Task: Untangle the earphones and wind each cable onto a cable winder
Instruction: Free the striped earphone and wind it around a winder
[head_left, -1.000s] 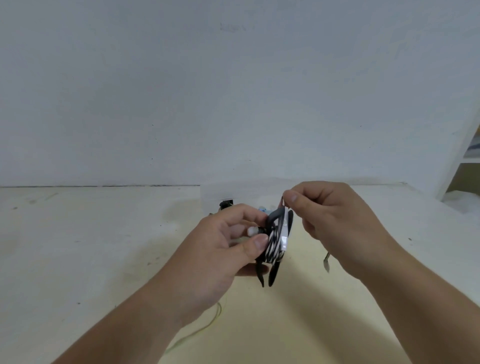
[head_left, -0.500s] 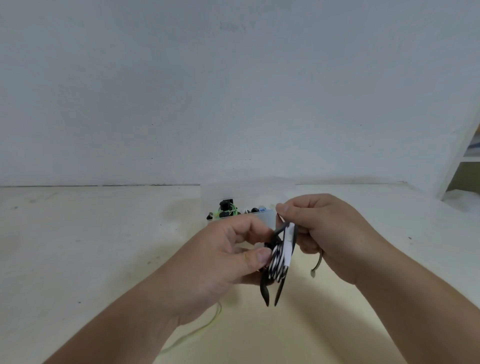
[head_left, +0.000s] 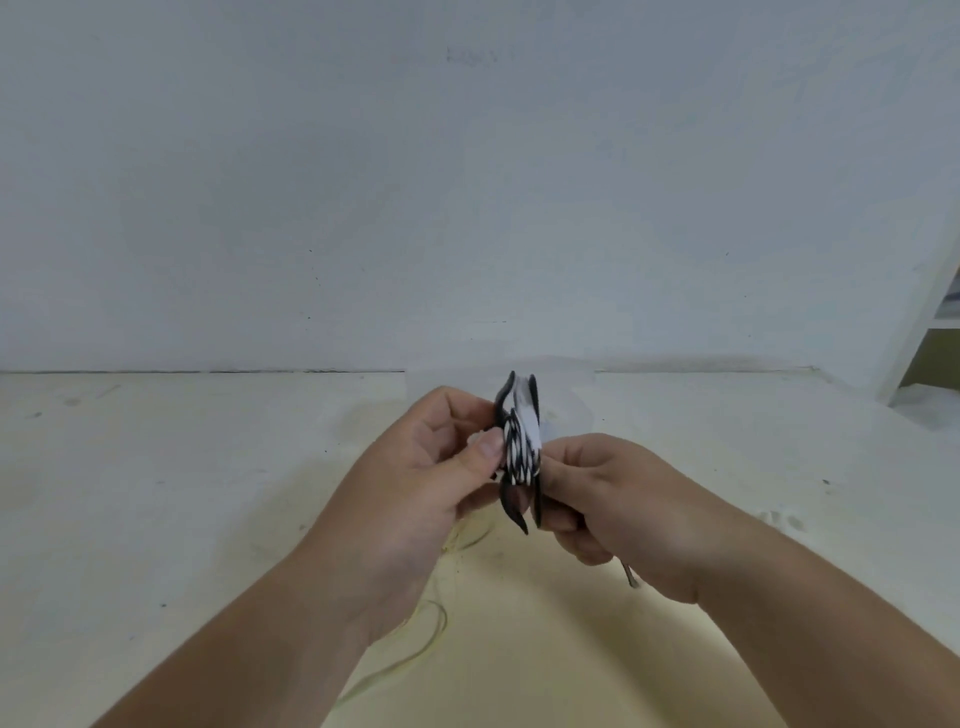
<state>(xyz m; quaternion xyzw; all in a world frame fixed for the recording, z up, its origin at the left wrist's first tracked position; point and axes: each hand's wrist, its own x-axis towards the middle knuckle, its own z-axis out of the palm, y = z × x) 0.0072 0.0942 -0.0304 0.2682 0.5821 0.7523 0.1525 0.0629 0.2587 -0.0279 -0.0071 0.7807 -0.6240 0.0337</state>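
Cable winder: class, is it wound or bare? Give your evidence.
Partly wound: turns of white cable cross the cable winder; a loose end hangs below the right hand.

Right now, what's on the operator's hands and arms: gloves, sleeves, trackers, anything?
Nothing worn that shows. The left hand and right hand are bare: no gloves, rings or markings in view. The left forearm and right forearm are bare to the frame edge, with no sleeves, watch or straps visible.
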